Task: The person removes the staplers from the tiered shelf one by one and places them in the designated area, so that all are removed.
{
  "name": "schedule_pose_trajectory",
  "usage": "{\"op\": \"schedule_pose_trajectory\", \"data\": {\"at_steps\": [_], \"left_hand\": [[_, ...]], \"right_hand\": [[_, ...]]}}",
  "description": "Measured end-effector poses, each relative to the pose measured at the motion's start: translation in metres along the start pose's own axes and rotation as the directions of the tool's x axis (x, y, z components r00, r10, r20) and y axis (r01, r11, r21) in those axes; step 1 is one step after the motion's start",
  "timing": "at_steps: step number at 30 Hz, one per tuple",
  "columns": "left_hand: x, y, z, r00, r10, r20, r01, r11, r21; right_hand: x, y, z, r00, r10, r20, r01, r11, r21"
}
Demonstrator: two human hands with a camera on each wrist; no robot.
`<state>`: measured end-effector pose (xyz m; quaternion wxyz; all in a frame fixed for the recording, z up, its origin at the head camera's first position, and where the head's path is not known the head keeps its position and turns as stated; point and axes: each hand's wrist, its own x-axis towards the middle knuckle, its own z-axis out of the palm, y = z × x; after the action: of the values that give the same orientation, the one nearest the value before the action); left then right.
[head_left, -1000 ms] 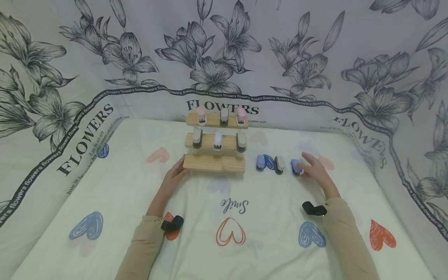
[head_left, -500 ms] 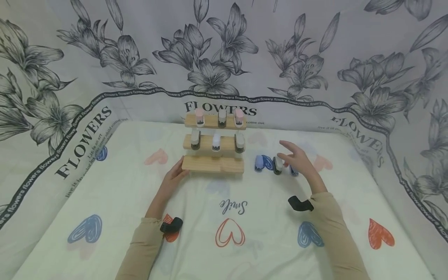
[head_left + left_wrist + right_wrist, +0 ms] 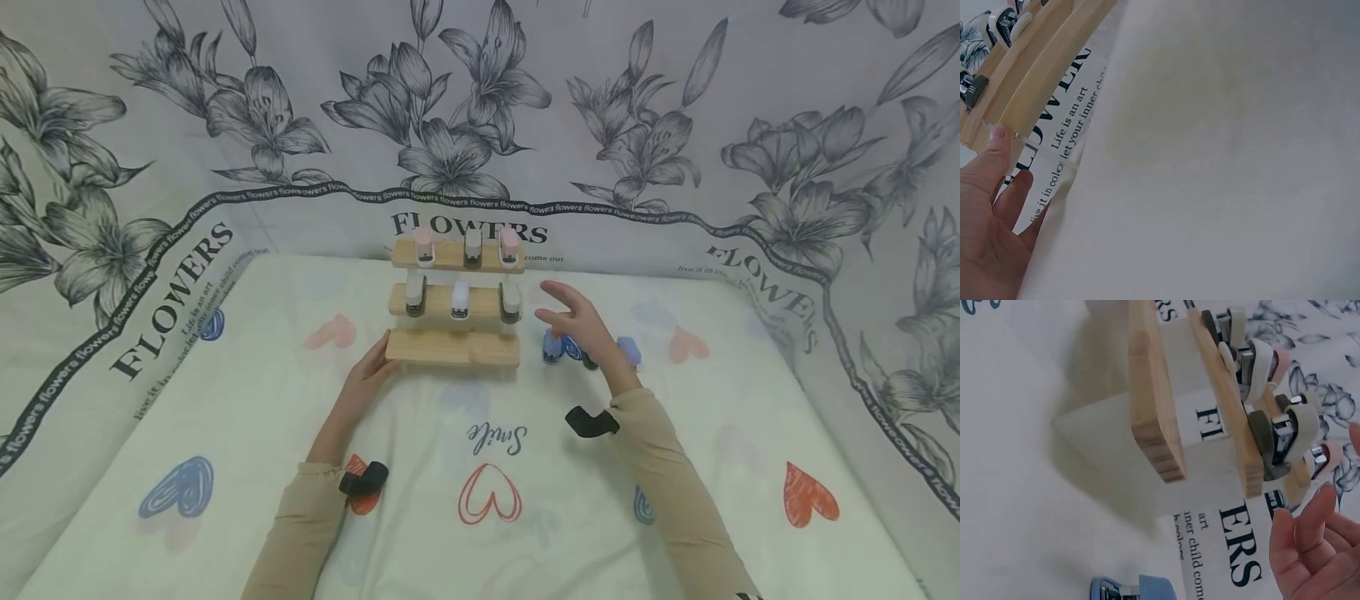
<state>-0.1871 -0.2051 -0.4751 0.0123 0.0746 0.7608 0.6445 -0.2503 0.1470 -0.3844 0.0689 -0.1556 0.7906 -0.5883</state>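
Note:
A wooden three-tier stand (image 3: 452, 348) holds small staplers on its upper two tiers; the lowest board is bare. Pink (image 3: 424, 247) and grey ones line the top, with a white stapler (image 3: 460, 298) between two grey ones below. My left hand (image 3: 363, 375) grips the stand's left end, thumb (image 3: 999, 140) on the board. Nothing is in my right hand (image 3: 581, 329), which hovers right of the stand with fingers loosely bent. Near it lie a blue stapler (image 3: 552, 347), a dark-based stapler mostly hidden by the hand, and another blue stapler (image 3: 628, 352).
A white cloth (image 3: 247, 400) printed with hearts and the word Smile covers the table. Behind and at the sides hangs a curtain (image 3: 637, 125) with flower drawings. Each wrist carries a black camera mount (image 3: 365, 478).
My right hand has left the rightmost blue stapler and moved left across the loose staplers towards the stand, holding nothing. My left hand has stayed on the stand's end.

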Motion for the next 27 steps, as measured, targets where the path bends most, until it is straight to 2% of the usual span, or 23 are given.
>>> {"op": "schedule_pose_trajectory", "data": {"at_steps": [6, 11, 14, 20, 24, 27], "left_hand": [[-0.007, 0.017, 0.002, 1.0, 0.004, 0.008, -0.004, 1.0, -0.018], [-0.008, 0.019, 0.003, 1.0, 0.0, 0.01, 0.001, 1.0, -0.014], [-0.009, 0.018, 0.002, 1.0, -0.008, 0.01, 0.009, 1.0, -0.015], [-0.007, 0.014, 0.001, 1.0, -0.009, 0.02, 0.01, 0.999, -0.038], [-0.002, 0.003, 0.0, 1.0, -0.01, 0.023, 0.011, 0.999, -0.034], [0.001, -0.005, 0.0, 1.0, -0.014, 0.012, 0.014, 1.0, -0.017]], "right_hand": [[0.014, 0.0, 0.019, 1.0, 0.028, -0.008, -0.028, 0.998, 0.049], [0.016, -0.009, 0.03, 0.999, 0.031, -0.041, -0.027, 0.995, 0.096], [0.015, -0.017, 0.034, 0.998, 0.042, -0.035, -0.038, 0.994, 0.106], [0.014, -0.025, 0.037, 0.995, 0.093, -0.023, -0.089, 0.988, 0.124], [0.021, -0.011, 0.036, 0.994, 0.108, -0.015, -0.105, 0.983, 0.152], [0.026, 0.001, 0.034, 0.995, 0.099, 0.011, -0.1, 0.986, 0.132]]}}
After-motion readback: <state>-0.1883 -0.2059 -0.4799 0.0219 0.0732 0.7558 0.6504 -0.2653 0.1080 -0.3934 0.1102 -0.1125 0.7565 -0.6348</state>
